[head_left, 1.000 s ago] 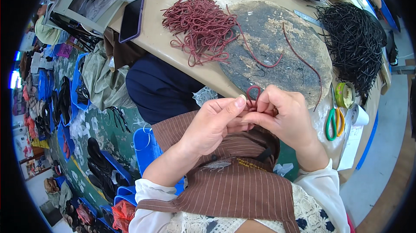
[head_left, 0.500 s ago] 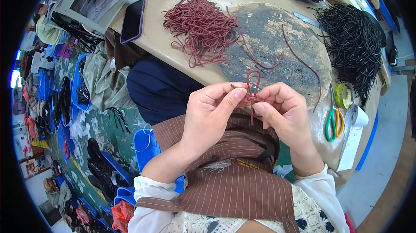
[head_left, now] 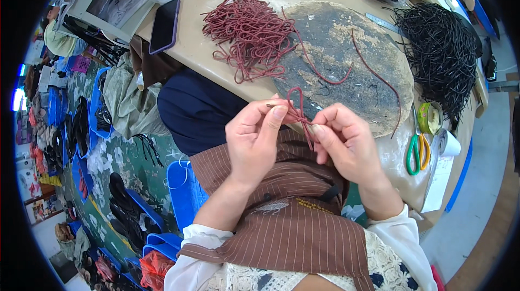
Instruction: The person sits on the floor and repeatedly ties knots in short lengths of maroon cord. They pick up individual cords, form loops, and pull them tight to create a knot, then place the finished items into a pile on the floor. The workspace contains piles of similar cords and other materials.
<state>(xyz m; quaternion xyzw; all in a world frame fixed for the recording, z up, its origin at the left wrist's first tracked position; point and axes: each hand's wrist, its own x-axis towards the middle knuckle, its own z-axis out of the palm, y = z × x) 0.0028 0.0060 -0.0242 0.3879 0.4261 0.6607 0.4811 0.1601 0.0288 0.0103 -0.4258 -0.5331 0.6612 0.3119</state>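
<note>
Between my two hands, over my striped apron, is a dark red cord looped and crossed into a small bow. My left hand pinches one end and side of it between thumb and forefinger. With thumb and fingers my right hand grips the cord just right of the crossing. One loop stands up above the fingers. Beyond the hands, a heap of similar tied red cords lies on the table. On the worn round board rests a loose red cord; another trails from the heap onto it.
Right of the board are black cords, scissors with green and orange handles, an open round tin and a white paper roll. A phone lies at the table's left edge. Blue bins stand on the floor at left.
My left hand has moved left and a little down, drawing the cord's end away from my right hand. The upright loop has shifted left with it.
</note>
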